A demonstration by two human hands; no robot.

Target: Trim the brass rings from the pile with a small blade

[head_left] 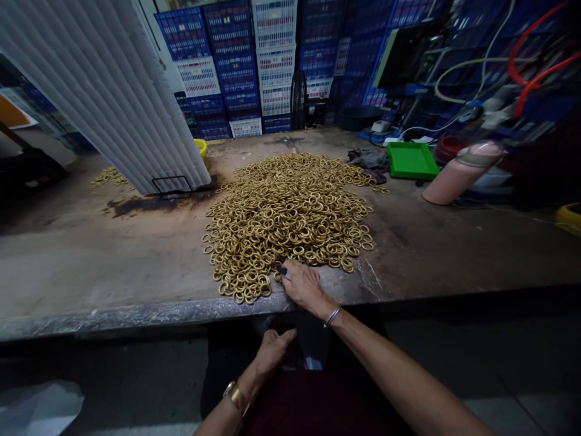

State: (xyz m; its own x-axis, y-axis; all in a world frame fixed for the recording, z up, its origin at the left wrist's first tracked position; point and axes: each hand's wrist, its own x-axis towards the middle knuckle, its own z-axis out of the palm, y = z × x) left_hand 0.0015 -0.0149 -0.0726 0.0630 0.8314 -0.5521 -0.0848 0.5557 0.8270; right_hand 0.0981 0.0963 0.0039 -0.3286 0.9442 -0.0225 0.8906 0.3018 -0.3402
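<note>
A broad heap of gold-coloured metal rings (290,212) spreads over the worktable, its near edge close to the table's front. At that edge my right hand (305,283) touches the rings with its fingers bent and close together. Something dark covers or lies at one fingertip; whatever is under the fingers is hidden. My left hand (271,350) is lower, in front of the table edge and over my lap. Its thumb points right and its other fingers are curled, their tips mostly out of sight. Beneath it, a pale, shiny patch shows dimly between my legs.
A tall white corrugated panel (136,97) leans on the worktable (113,254) at left, beside a small ring pile (109,176). Behind stand stacked blue and white crates (233,60). To the right are a green tray (412,160), a pink cylinder (458,175), a dark cloth and hoses.
</note>
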